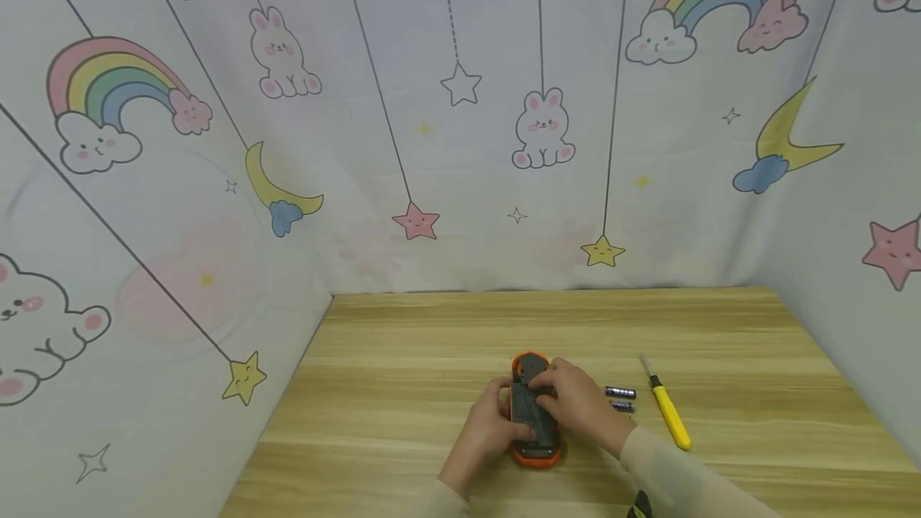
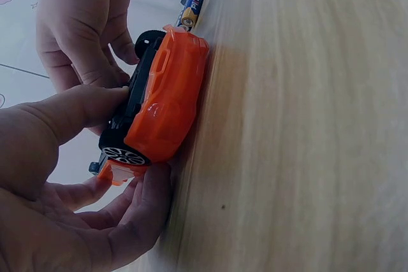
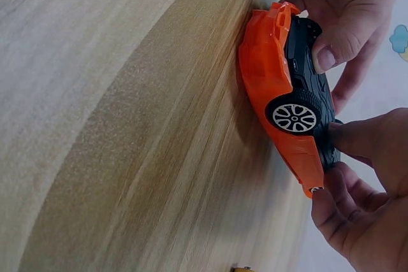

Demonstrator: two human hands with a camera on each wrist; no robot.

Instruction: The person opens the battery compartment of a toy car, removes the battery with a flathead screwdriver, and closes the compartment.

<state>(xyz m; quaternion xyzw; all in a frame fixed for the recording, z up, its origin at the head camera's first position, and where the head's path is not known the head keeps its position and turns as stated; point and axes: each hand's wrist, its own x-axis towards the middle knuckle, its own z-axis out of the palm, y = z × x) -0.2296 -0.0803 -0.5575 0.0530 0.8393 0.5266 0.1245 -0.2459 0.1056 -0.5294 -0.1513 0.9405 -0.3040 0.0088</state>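
Observation:
An orange toy car (image 1: 536, 456) lies upside down on the table, its black underside (image 1: 528, 414) facing up. My left hand (image 1: 485, 428) grips the car from the left, thumb on the underside and fingers around the side, as the left wrist view shows by the wheel (image 2: 124, 155). On the far part of the underside, the curled fingers and thumb of my right hand (image 1: 576, 398) hold the car. In the right wrist view the right thumb (image 3: 347, 137) presses the underside while the fingertips bend at the car's end. Whatever small part lies beneath the right fingertips is hidden.
Two small batteries (image 1: 620, 392) lie just right of my right hand. Farther right is a yellow-handled screwdriver (image 1: 671, 416), its shaft pointing away. A wood-grain table (image 1: 388, 390) carries everything, with a patterned curtain (image 1: 460, 150) behind it and at both sides.

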